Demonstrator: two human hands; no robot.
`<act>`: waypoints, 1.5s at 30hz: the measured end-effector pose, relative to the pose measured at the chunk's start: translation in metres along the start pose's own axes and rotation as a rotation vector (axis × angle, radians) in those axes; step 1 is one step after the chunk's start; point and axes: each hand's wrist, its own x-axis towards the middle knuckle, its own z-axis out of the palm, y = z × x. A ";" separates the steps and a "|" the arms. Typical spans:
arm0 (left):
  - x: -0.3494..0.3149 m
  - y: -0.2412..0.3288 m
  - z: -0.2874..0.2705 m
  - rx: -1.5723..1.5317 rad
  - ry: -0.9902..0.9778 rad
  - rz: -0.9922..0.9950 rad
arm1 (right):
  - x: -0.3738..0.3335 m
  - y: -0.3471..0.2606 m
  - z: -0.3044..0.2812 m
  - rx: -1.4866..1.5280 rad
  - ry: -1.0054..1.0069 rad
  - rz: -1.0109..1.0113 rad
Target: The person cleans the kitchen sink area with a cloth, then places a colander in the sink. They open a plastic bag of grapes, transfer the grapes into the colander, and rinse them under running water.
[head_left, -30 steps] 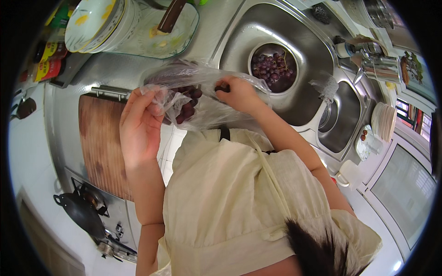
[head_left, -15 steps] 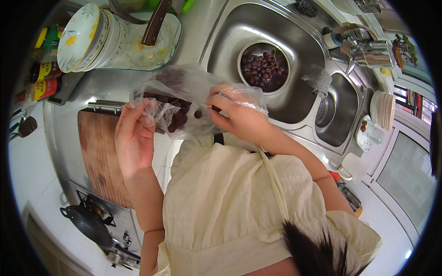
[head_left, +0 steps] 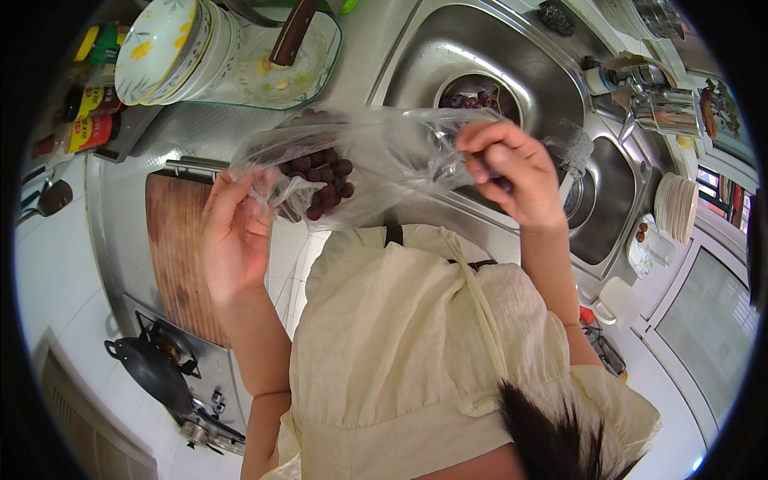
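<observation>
A clear plastic bag (head_left: 384, 148) is stretched sideways in front of my body, with dark red grapes (head_left: 320, 176) bunched in its left part. My left hand (head_left: 236, 220) pinches the gathered plastic beside these grapes. At the bag's other end, my right hand (head_left: 516, 172) is closed with curled fingers on the plastic. Something small and dark shows between its fingers, too unclear to name. Beyond the bag, a round metal bowl (head_left: 518, 112) stands in the large sink basin, and more grapes (head_left: 478, 98) lie in it, partly covered by the bag and right hand.
The steel sink (head_left: 552, 60) has a smaller basin at right. Stacked bowls (head_left: 160, 48) and a brown-handled knife (head_left: 294, 32) rest on a glass tray at far left. A wooden cutting board (head_left: 184, 256) and a black wok (head_left: 152, 372) are at left. White plates (head_left: 676, 206) stand at right.
My right hand has moved right, drawing the plastic bag out wider toward the sink. My left hand keeps its pinch. The view has shifted slightly, and the bowl's grapes are now partly covered.
</observation>
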 end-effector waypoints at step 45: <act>-0.005 0.009 -0.012 -0.002 0.011 0.067 | 0.046 0.150 0.063 -1.344 -0.019 0.099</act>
